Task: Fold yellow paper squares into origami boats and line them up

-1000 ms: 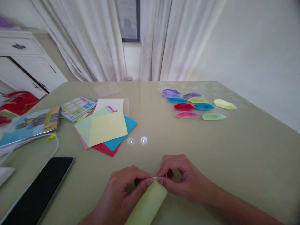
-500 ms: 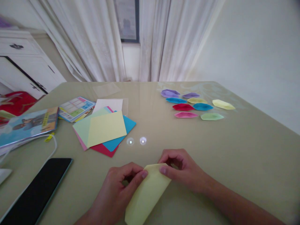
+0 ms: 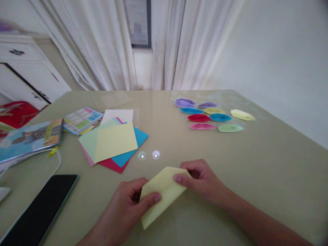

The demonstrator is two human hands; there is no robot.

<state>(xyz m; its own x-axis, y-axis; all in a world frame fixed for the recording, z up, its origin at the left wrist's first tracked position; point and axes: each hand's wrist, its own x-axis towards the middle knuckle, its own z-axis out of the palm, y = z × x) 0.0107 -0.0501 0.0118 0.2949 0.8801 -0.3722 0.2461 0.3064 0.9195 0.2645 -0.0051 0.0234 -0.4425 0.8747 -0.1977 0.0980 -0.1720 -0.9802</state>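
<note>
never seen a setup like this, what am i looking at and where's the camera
There is no machine: you see a person's own bare hands. One camera, worn on the head, looks forward and down. The left hand and the right hand both hold a folded pale yellow paper. On the table, a smartphone lies at the left, with overlapping colored paper sheets beyond it. Farther off, to the right, lie small folded paper pieces in several colors.

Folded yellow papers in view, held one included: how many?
3: folded pale yellow paper held by left hand and right hand; boat-shaped yellow paper behind the nearer folded blue paper; elongated yellow paper farthest right. Hidden ones can't be ruled out.
</note>
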